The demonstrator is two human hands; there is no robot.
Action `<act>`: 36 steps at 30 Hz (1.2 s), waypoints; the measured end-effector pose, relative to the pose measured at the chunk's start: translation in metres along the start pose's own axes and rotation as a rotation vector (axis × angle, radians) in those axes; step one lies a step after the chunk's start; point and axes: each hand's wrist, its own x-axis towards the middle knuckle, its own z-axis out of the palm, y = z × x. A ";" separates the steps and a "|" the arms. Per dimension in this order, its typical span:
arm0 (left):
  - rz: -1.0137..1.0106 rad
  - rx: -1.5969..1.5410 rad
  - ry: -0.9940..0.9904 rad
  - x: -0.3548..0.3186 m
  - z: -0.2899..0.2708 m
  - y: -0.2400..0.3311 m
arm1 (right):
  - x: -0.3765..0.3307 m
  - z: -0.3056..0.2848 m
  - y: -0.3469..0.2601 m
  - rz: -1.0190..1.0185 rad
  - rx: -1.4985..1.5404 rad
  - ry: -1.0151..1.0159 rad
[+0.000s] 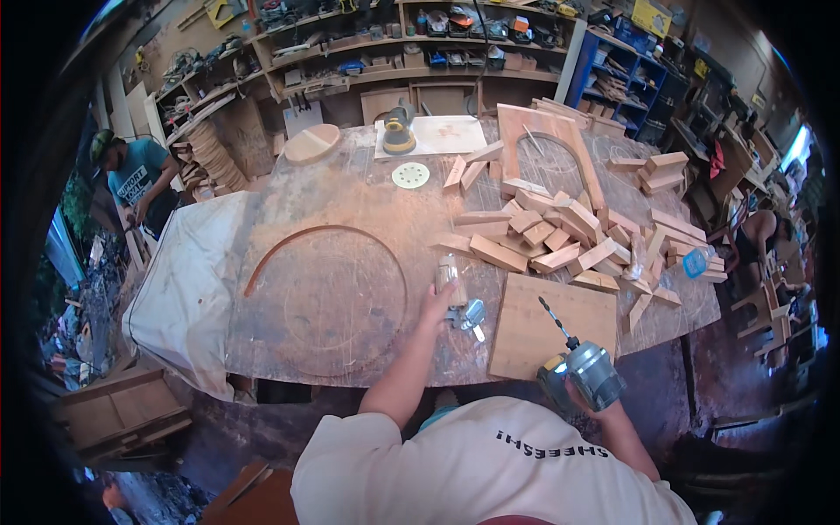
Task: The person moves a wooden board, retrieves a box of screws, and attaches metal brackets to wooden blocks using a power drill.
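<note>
My right hand (581, 399) is closed around the handle of a cordless drill (597, 374), grey with a yellow patch. A long drill bit (553, 313) points away from me, up and left, over a square wooden board (534, 324). My left hand (434, 308) grips a small light wooden block (449, 276) on the workbench (306, 197). Right beside it is a shiny metal clamp-like device (472, 317); whether it is fastened to the block I cannot tell.
Several cut wood blocks (542, 229) lie heaped on the right, near a board with a curved cut-out (525, 122). A sander (399, 136), a sanding disc (410, 175) and a curved wooden strip (289, 241) are farther off. One person (140, 184) works at left, another (759, 234) at right.
</note>
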 end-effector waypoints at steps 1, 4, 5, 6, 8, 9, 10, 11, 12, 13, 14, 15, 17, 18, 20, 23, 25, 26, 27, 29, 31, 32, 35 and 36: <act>-0.032 0.039 -0.006 -0.002 0.002 0.007 | 0.000 0.001 0.004 0.014 0.007 -0.002; -0.192 0.022 -0.034 0.015 -0.023 0.001 | 0.005 0.000 0.011 -0.079 -0.138 -0.004; -0.220 0.122 0.000 0.014 -0.023 0.009 | 0.009 -0.003 0.009 -0.123 -0.238 -0.010; -0.257 0.217 0.035 0.008 -0.024 0.019 | 0.008 -0.010 0.008 -0.170 -0.337 -0.030; -0.230 0.323 0.041 0.012 -0.040 0.025 | -0.001 -0.006 0.027 -0.077 -0.053 -0.020; -0.213 0.398 -0.003 0.005 -0.032 0.038 | -0.006 -0.008 0.037 -0.047 -0.043 -0.043; -0.186 0.475 -0.052 -0.007 -0.017 0.064 | -0.008 -0.011 0.047 -0.059 -0.003 -0.042; -0.183 0.513 -0.028 -0.011 -0.016 0.077 | -0.007 -0.014 0.055 -0.092 0.039 -0.043; -0.179 0.551 -0.004 -0.016 -0.017 0.086 | -0.010 -0.015 0.063 -0.088 0.049 -0.059; -0.188 0.553 0.004 -0.019 -0.016 0.094 | -0.010 -0.017 0.074 -0.137 0.098 -0.033; -0.118 0.686 0.027 -0.021 -0.016 0.102 | -0.012 -0.018 0.084 -0.186 0.147 -0.005; -0.047 0.820 0.049 -0.022 -0.018 0.105 | -0.013 -0.018 0.096 -0.184 0.155 -0.009; 0.064 0.967 0.078 -0.025 -0.028 0.105 | -0.014 -0.021 0.107 -0.106 0.272 -0.042; 0.183 1.108 0.100 -0.026 -0.032 0.104 | -0.016 -0.024 0.108 -0.108 0.279 -0.044; 0.298 1.155 0.162 -0.033 -0.041 0.092 | -0.012 -0.044 0.085 0.209 0.758 -0.069; 0.375 1.264 0.273 -0.055 -0.030 0.075 | -0.037 -0.032 0.136 0.394 0.624 -0.066; 0.569 1.258 0.436 -0.058 -0.033 0.042 | -0.030 -0.052 0.121 -0.017 0.330 0.022; 0.784 1.303 0.502 -0.068 -0.023 0.031 | -0.032 -0.055 0.122 0.029 0.283 0.023; 0.853 1.371 0.585 -0.081 -0.004 0.023 | -0.032 -0.064 0.113 0.083 0.398 0.059; 0.936 1.247 0.154 -0.105 0.003 0.006 | -0.026 -0.076 0.100 -0.035 0.295 0.163; 0.925 1.349 -0.004 -0.113 0.005 -0.022 | -0.037 -0.078 0.112 0.172 0.347 0.175; 0.941 1.347 0.002 -0.111 0.005 -0.030 | -0.040 -0.080 0.114 0.160 0.343 0.185; 0.950 1.437 0.098 -0.099 -0.003 -0.030 | -0.042 -0.077 0.111 0.221 0.380 0.321; 0.933 1.417 0.044 -0.092 -0.007 -0.026 | -0.041 -0.075 0.110 0.237 0.425 0.358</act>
